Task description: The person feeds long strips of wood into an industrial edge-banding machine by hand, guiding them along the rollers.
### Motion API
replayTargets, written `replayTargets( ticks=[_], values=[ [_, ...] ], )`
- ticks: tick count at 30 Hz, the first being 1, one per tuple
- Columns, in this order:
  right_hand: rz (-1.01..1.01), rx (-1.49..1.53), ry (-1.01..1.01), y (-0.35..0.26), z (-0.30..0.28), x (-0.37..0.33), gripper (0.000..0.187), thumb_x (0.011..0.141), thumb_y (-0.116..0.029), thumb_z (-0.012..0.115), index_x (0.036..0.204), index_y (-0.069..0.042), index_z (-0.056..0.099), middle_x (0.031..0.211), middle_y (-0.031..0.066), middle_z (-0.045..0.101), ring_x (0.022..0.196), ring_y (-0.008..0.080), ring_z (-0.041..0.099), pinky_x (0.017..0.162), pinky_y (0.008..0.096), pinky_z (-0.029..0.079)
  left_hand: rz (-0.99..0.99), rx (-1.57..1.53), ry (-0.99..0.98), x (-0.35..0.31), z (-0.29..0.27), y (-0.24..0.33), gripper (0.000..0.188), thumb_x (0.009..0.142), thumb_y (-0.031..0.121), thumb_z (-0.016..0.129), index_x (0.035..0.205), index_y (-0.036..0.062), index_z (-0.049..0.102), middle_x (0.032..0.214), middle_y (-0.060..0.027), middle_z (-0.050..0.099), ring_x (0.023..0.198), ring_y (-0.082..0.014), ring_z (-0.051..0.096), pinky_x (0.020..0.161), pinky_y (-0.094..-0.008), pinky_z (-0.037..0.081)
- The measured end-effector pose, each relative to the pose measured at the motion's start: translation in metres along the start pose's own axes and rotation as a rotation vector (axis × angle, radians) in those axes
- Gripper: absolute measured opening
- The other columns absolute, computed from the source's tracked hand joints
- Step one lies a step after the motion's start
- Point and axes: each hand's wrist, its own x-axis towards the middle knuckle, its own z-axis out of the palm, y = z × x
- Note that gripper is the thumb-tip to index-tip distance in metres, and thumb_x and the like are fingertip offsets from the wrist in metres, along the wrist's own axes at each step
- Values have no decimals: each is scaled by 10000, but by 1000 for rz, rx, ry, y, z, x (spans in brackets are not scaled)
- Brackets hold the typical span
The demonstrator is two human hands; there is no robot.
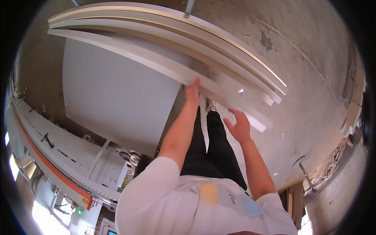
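Note:
A long, narrow white board (156, 67) runs slantwise in front of me, its right part smeared by motion. My left hand (192, 93) grips its near edge around the middle, with the thumb on top and the other fingers mostly hidden. Close to the board's right end is my right hand (239, 126), its thumb and fingers apart; it holds nothing that I can see. Just beyond the board, several long pale strips (219, 51) lie together. A large light-grey panel (117, 88) spreads flat below the board on the left.
A long machine (74, 150) with an orange edge strip (51, 160) extends along the left side. Concrete floor (301, 82) lies to the right, with small scraps on it. Further right stands a thin metal stand (305, 174) beside a pile of offcuts (333, 166).

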Motion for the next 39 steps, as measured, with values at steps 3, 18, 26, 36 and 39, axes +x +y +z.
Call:
replayTargets(
  ticks=[3, 18, 26, 36, 39],
  values=[
    [-170, -147, 10, -23, -1, 57, 722, 834, -437, 849, 1408, -78, 599, 1374, 162, 672, 1325, 349, 594, 1094, 448, 484, -30, -105, -25, -79, -13, 13, 612, 922, 248, 850, 1426, 42, 571, 1339, -61, 640, 1226, -216, 598, 1072, -389, 485],
    [80, -415, -302, -101, -113, -75, 699, 786, -251, 833, 1417, -167, 544, 1233, 139, 738, 1074, 382, 727, 894, 500, 590, -534, -75, -635, -306, 35, 55, 392, 1075, 441, 624, 1360, 172, 635, 1309, 8, 670, 1238, -173, 597, 1084, -390, 444],
    [-40, -547, -132, -57, -205, -183, 475, 836, -252, 766, 1290, -179, 645, 1092, 118, 763, 985, 349, 741, 791, 485, 597, -48, -568, -186, -187, -25, 208, 542, 1074, 582, 543, 1325, 116, 657, 1232, -72, 758, 1127, -254, 728, 1035, -444, 569],
    [-416, -887, 410, 87, -243, -273, 208, 965, -159, 660, 1170, -130, 677, 1059, 88, 736, 905, 287, 729, 733, 414, 615, -103, -628, -193, -250, 4, 223, 628, 989, 697, 607, 1268, 135, 642, 1166, -116, 672, 1037, -351, 660, 909, -582, 569],
    [-453, -757, 401, 100, -252, -270, 229, 957, -171, 673, 1182, -127, 679, 1067, 100, 735, 911, 292, 727, 740, 409, 609, 17, -715, -196, -296, -15, 194, 589, 995, 672, 623, 1226, 131, 625, 1098, -127, 663, 960, -339, 662, 878, -552, 580]
  ],
)
